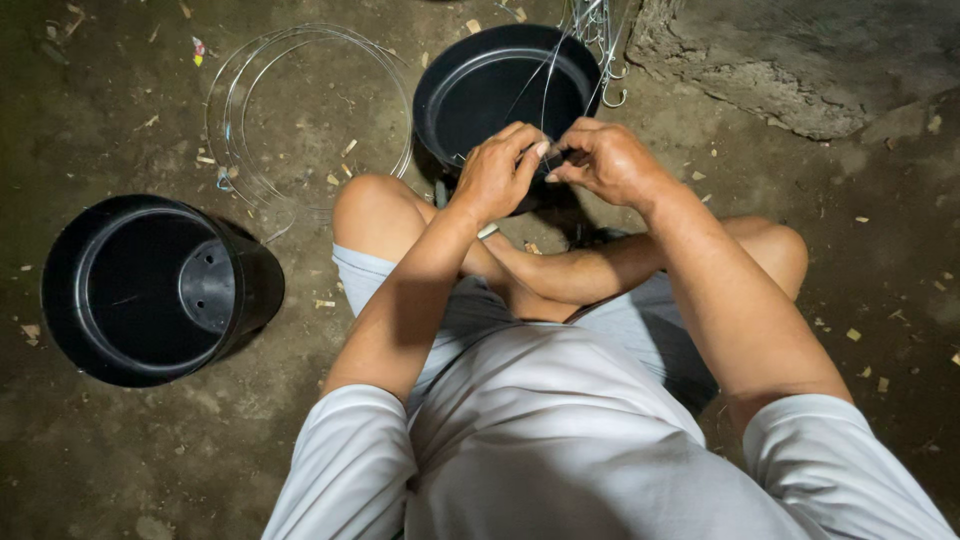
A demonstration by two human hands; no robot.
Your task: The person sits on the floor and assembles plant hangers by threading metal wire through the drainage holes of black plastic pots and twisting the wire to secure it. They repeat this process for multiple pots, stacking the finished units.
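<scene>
I sit cross-legged on a dirt floor. My left hand point(497, 172) and my right hand point(603, 160) meet above a black plastic pot point(505, 90) that stands in front of my knees. Both hands pinch a thin metal wire point(547, 75) at the pot's near rim, fingertips almost touching. The wire strands rise from my fingers toward a bundle of wire hooks point(600, 40) at the top of the view.
A second black pot point(150, 288) lies on the floor at my left, its mouth turned toward me. A coil of thin wire point(300, 110) lies on the ground beyond it. A rough lump of concrete or stone point(800, 60) sits at the upper right. Small wood chips are scattered about.
</scene>
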